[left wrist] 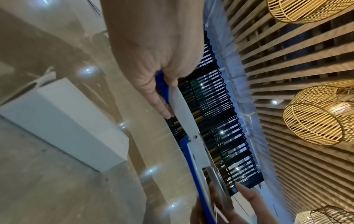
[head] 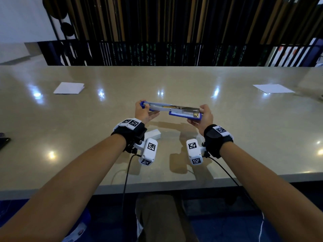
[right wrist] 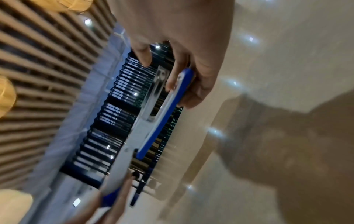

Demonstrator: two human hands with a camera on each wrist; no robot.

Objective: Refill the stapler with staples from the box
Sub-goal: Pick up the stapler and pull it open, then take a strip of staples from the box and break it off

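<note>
A blue and white stapler (head: 170,110) is swung fully open, almost flat, and held in the air above the table. My left hand (head: 143,111) grips the cover end on the left (left wrist: 175,104). My right hand (head: 203,117) grips the base end on the right, where the metal staple channel (head: 185,109) lies exposed. In the right wrist view the fingers (right wrist: 177,72) curl round the blue base (right wrist: 168,112). A white staple box (head: 154,133) lies on the table under my left wrist, also seen as the white box (left wrist: 63,122) in the left wrist view.
The beige table (head: 244,137) carries a folded white paper (head: 69,88) at the far left and a white sheet (head: 273,88) at the far right. A dark object (head: 3,141) sits at the left edge. A slatted dark screen stands behind the table.
</note>
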